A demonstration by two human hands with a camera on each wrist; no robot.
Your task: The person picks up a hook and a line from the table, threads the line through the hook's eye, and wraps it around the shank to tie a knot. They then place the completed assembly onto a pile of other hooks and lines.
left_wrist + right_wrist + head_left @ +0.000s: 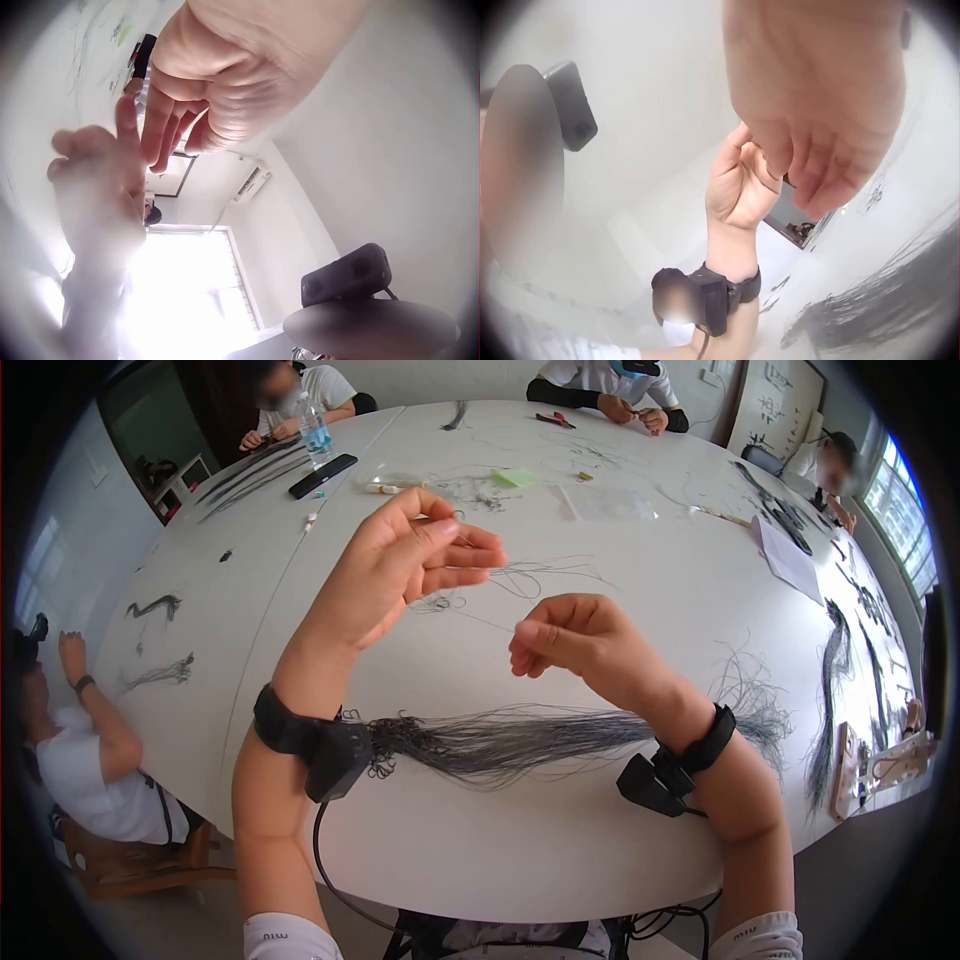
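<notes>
My left hand (400, 555) is raised over the table, thumb and index finger pinching a thin dark wire with a small loop showing at the fingertips; the other fingers are extended. Lower and to the right, my right hand (580, 640) pinches a fine wire between thumb and curled fingers, and a faint line runs from it to the upper left. Below both hands lies a long bundle of thin dark wires (510, 745), curled into hooks at its left end and fraying out at its right. Loose wire loops (535, 575) rest on the table beyond the hands.
The white table (560, 850) carries a black phone (323, 476), a water bottle (315, 435), a plastic bag (610, 503), a paper sheet (785, 555) and red-handled pliers (556, 421). More wire bundles (830, 700) lie along the right side. Several people sit around it.
</notes>
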